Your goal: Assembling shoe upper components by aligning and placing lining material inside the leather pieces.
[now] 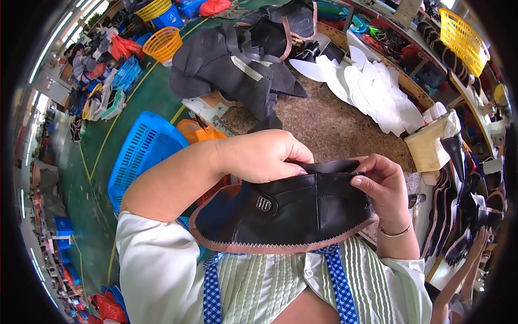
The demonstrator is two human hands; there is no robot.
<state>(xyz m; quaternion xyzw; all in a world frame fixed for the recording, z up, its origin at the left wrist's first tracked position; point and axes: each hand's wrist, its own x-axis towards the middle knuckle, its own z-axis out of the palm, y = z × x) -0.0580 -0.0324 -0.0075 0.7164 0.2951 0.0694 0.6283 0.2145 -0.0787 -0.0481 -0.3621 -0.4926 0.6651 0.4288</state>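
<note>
A black shoe upper (286, 213) is held up in front of my chest, its pinkish lower edge zigzag-stitched and a small silvery badge on its side. Along its top edge, my left hand (267, 156) is closed, thumb and fingers pinching the collar. At the other end of that edge, my right hand (382, 181) pinches the collar between thumb and fingers. A dark strip (337, 166) stands up behind the collar between both hands. Beyond them lies a brown, worn worktable (324, 121), with a pile of black shoe uppers (226, 65) at its far left.
White shoe-shaped pieces (372, 92) are heaped at the table's right, near a cream block (431, 146). A blue plastic basket (143, 151) stands on the floor at left. More black uppers (442, 216) hang at right, where another person's hands (477, 245) show.
</note>
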